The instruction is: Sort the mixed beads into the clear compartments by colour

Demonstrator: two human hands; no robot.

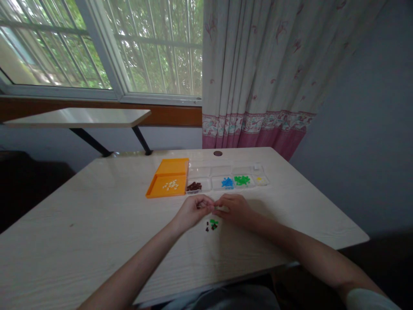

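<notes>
My left hand (pixel 195 210) and my right hand (pixel 234 208) meet above the table, fingertips pinched together. Whatever they pinch is too small and too covered by the fingers to make out. Just below them on the tabletop lie a few small green pieces (pixel 213 222) and dark brown pieces (pixel 207 226). Beyond my hands stands a clear divided box (pixel 206 184), holding brown pieces (pixel 194 186), blue pieces (pixel 227 183), green pieces (pixel 241 180) and a few yellow pieces (pixel 259 178) in separate compartments. Left of it, an orange open case (pixel 155 189) holds small white pieces (pixel 171 185).
The pale wooden table (pixel 97 224) ends at a front edge near my lap. A raised shelf (pixel 80 117) on black supports stands at the back left. Behind the table are a barred window and a patterned curtain (pixel 251 86). A round dark cap (pixel 218 153) sits at the rear edge.
</notes>
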